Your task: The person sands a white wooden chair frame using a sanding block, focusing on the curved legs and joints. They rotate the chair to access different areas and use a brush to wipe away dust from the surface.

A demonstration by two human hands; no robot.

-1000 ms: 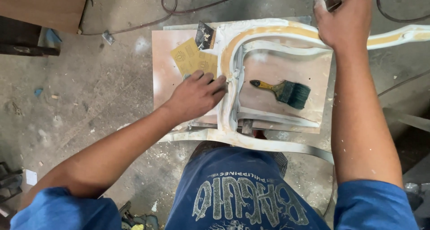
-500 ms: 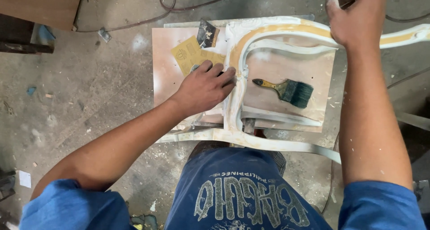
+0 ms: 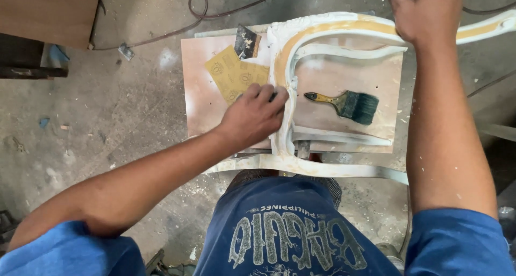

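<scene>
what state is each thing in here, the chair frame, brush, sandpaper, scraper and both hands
chair frame: lying on the board, white-coated with bare wood showing along its curve
paintbrush: lying flat, untouched, inside the frame
sandpaper sheets: flat on the board, unheld
scraper: lying flat, smeared with filler
board: flat, dusty
left hand: curled, pressed against the frame's rail
right hand: closed around the frame's top

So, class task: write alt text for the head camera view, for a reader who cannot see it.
Seen from above, a person's left hand presses on the white-coated curved chair frame lying on a board, while the right hand grips the frame's far rail. Yellow sandpaper, a scraper and a dark-bristled brush lie on the board.
</scene>
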